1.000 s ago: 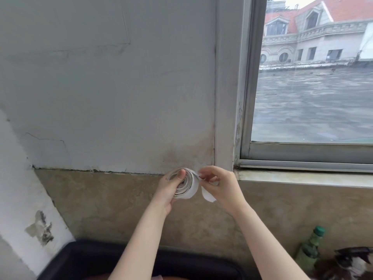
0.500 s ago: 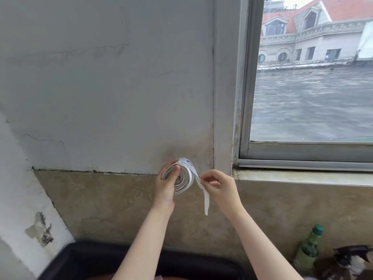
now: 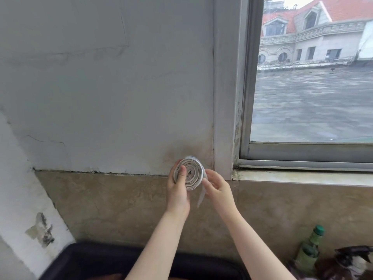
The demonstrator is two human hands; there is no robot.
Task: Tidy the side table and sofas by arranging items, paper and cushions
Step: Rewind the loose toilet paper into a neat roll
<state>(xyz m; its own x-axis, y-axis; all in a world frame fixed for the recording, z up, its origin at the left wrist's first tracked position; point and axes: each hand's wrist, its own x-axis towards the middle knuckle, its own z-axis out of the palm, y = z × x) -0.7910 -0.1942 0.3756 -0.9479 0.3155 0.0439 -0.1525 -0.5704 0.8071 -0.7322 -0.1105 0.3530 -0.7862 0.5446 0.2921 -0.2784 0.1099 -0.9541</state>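
The left hand (image 3: 178,190) covers the left edge of the roll (image 3: 190,172), and its fingers behind the roll are mostly hidden. At the lower right of the frame the green bottle (image 3: 309,250) is blurred, its base hidden behind a dark blurred sprayer (image 3: 355,257) cut by the right edge. At the bottom centre both forearms cross the black bin (image 3: 84,261), which the bottom edge cuts off.

White paper roll (image 3: 190,172), coiled, loose tail hanging.
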